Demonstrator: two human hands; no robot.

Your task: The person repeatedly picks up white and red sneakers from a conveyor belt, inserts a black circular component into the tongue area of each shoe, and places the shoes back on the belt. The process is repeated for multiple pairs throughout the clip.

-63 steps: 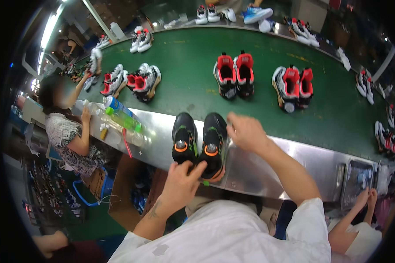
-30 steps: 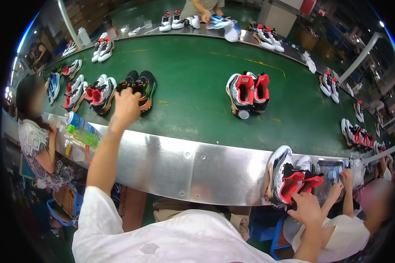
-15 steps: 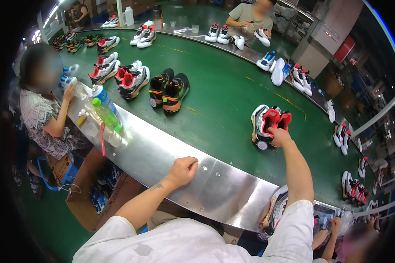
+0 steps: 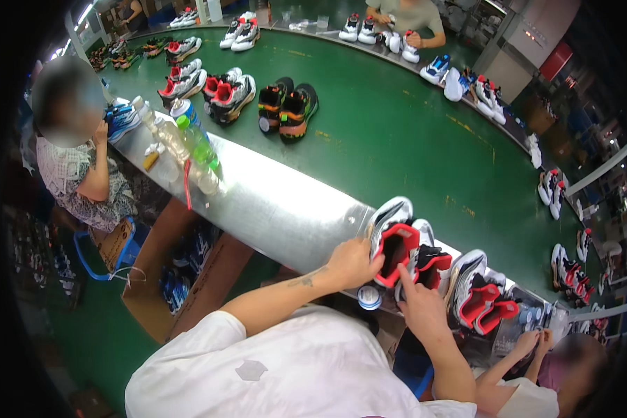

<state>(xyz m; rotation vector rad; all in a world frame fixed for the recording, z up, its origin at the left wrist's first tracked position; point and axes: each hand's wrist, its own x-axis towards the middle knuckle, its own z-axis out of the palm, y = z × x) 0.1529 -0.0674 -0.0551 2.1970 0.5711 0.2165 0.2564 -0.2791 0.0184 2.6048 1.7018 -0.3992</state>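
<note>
A pair of white, black and red high-top sneakers lies in front of me on the steel ledge, openings toward me. My left hand (image 4: 357, 265) is closed against the outer side of the left sneaker (image 4: 391, 233), thumb at its red collar. My right hand (image 4: 423, 304) is at the back of the pair, its index finger against that collar and its other fingers bent by the right sneaker (image 4: 433, 268). A round white tag (image 4: 369, 298) hangs below the left heel. Beside them on the right stands another red-lined pair (image 4: 477, 296).
The steel ledge (image 4: 272, 202) borders a green belt (image 4: 390, 153) carrying several pairs, including black-and-orange sneakers (image 4: 285, 111). Bottles, one green (image 4: 200, 148), stand on the left. A carton (image 4: 209, 289) of blue shoes sits below. Co-workers sit left (image 4: 70, 174), right (image 4: 529, 397) and across (image 4: 421, 24).
My right hand has brought the pair from the belt to the ledge before me. My left hand has moved right onto the left sneaker. My view has shifted.
</note>
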